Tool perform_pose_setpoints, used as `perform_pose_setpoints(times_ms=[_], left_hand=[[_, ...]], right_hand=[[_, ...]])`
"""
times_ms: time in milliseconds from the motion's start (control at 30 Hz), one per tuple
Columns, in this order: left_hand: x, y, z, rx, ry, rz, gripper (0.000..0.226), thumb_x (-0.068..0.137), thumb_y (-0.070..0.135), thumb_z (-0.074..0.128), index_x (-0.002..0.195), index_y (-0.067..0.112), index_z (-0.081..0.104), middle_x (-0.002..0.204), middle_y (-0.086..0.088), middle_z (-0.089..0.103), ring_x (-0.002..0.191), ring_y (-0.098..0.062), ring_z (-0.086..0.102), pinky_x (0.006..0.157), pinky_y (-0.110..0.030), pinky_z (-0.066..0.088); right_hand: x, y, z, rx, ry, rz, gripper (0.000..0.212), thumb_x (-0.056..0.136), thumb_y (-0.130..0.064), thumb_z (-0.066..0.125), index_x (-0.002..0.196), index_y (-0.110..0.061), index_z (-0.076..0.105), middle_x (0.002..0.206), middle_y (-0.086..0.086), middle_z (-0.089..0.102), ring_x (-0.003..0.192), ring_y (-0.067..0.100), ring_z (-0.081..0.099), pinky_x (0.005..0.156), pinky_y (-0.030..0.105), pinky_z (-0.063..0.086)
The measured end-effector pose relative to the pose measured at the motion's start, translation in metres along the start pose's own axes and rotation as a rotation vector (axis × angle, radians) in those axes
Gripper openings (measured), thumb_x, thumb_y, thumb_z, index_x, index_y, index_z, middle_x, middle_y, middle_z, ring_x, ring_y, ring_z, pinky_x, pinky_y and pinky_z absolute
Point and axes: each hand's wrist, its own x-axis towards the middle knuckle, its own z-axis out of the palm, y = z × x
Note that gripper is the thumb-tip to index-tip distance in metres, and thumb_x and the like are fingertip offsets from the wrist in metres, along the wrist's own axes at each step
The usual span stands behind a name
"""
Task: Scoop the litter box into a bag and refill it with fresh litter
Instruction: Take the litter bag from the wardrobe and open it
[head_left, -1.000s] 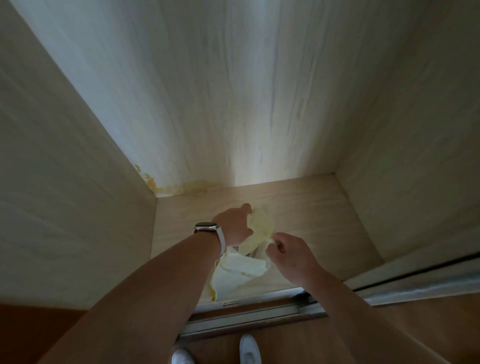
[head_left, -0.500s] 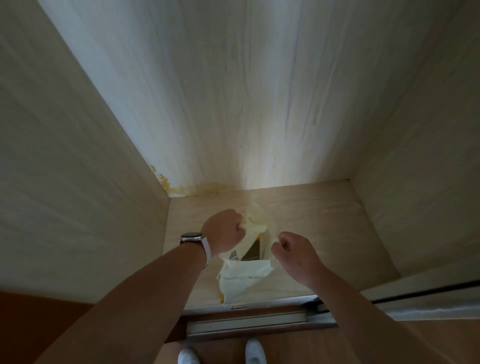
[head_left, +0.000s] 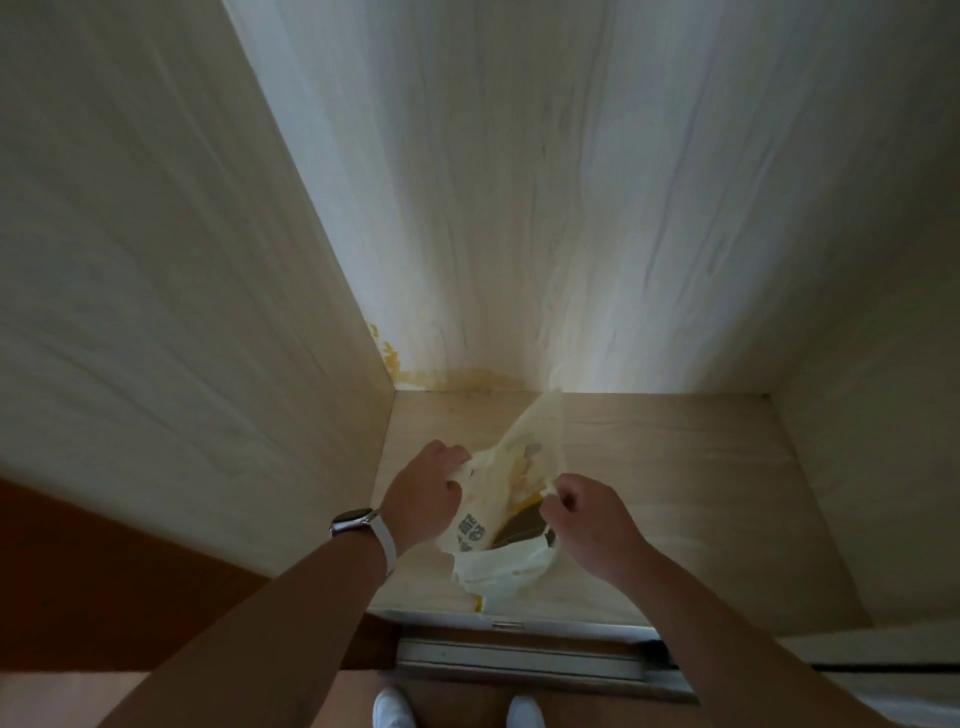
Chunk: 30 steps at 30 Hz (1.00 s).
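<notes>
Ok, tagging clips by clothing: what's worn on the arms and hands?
No sleeves or gloves show: left hand and right hand are bare. The left wrist has a watch with a silvery case and white band.

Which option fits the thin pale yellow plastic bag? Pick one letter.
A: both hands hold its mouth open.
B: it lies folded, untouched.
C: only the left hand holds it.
A: the left hand and right hand each pinch an edge of the thin pale yellow plastic bag, spreading it.
</notes>
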Motion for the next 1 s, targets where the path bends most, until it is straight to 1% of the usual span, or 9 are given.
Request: perform_pose_setpoints(times_ms=[100,167,267,400,467,633,767,933,1000], left_hand=[[0.001,0.005,0.001,-0.069,0.026,0.035,0.006,0.085,0.015,0.06,0.09,0.016,0.057,0.089,0.004,0.044,0.077,-0.017,0.048,0.067,-0.027,0.036],[0.003,0.011,0.002,-0.107,0.08,0.048,0.016,0.087,0.021,0.064,0.078,0.014,0.052,0.083,0.004,0.042,0.072,-0.014,0.045,0.064,-0.027,0.033],[0.003,0.02,0.003,-0.2,0.185,0.008,0.03,0.093,0.024,0.061,0.069,0.015,0.046,0.075,0.004,0.04,0.066,-0.011,0.041,0.061,-0.028,0.028],[-0.006,0.03,0.004,-0.311,0.258,-0.031,0.037,0.092,0.022,0.061,0.062,0.02,0.039,0.067,0.004,0.04,0.063,-0.012,0.041,0.06,-0.03,0.032],[-0.014,0.037,0.001,-0.353,0.293,-0.042,0.035,0.09,0.019,0.062,0.061,0.015,0.041,0.063,0.003,0.041,0.06,-0.01,0.041,0.059,-0.028,0.034],[-0.045,0.046,-0.015,-0.492,0.383,-0.076,0.035,0.086,0.015,0.064,0.06,0.005,0.043,0.058,-0.002,0.041,0.054,-0.009,0.039,0.053,-0.026,0.035],[-0.085,0.05,-0.037,-0.636,0.48,-0.113,0.033,0.086,0.01,0.063,0.062,-0.001,0.044,0.057,-0.005,0.042,0.054,-0.013,0.041,0.053,-0.03,0.037],[-0.145,0.058,-0.072,-0.855,0.596,-0.167,0.036,0.088,0.004,0.061,0.056,0.013,0.046,0.054,0.0,0.042,0.051,-0.013,0.04,0.047,-0.024,0.035],[-0.17,0.057,-0.082,-0.961,0.648,-0.181,0.037,0.089,0.005,0.06,0.055,0.016,0.051,0.055,-0.001,0.047,0.05,-0.013,0.045,0.046,-0.024,0.039]], right_hand=[[-0.001,-0.003,0.0,0.018,-0.005,0.017,0.029,0.085,-0.018,0.056,0.06,-0.014,0.042,0.053,-0.004,0.041,0.044,0.005,0.037,0.045,0.02,0.029],[-0.002,-0.002,0.0,0.03,-0.006,0.036,0.027,0.085,-0.019,0.055,0.062,-0.011,0.043,0.054,0.001,0.044,0.045,0.004,0.039,0.045,0.02,0.028],[-0.004,-0.001,0.0,0.04,0.001,0.055,0.027,0.084,-0.024,0.053,0.069,-0.002,0.049,0.064,0.016,0.058,0.052,0.013,0.048,0.049,0.028,0.035],[-0.008,-0.007,-0.001,0.045,0.053,0.043,0.026,0.084,-0.023,0.053,0.07,-0.002,0.048,0.061,0.012,0.053,0.052,0.013,0.044,0.049,0.031,0.034],[-0.011,-0.013,-0.003,0.043,0.079,0.016,0.024,0.084,-0.021,0.053,0.069,-0.003,0.047,0.06,0.009,0.05,0.052,0.013,0.043,0.05,0.031,0.034],[-0.02,-0.043,-0.003,0.015,0.098,-0.151,0.027,0.087,-0.019,0.053,0.065,-0.012,0.04,0.056,0.0,0.041,0.051,0.012,0.038,0.049,0.03,0.031],[-0.033,-0.076,0.002,0.049,0.079,-0.292,0.026,0.087,-0.023,0.052,0.068,-0.007,0.042,0.057,0.011,0.046,0.049,0.012,0.038,0.047,0.038,0.034],[-0.059,-0.122,0.01,0.093,0.046,-0.473,0.029,0.086,-0.025,0.052,0.066,-0.006,0.04,0.059,0.015,0.044,0.049,0.011,0.034,0.046,0.036,0.031],[-0.07,-0.138,0.015,0.117,0.013,-0.527,0.033,0.082,-0.033,0.049,0.066,-0.005,0.043,0.059,0.015,0.046,0.049,0.018,0.037,0.047,0.036,0.032]])
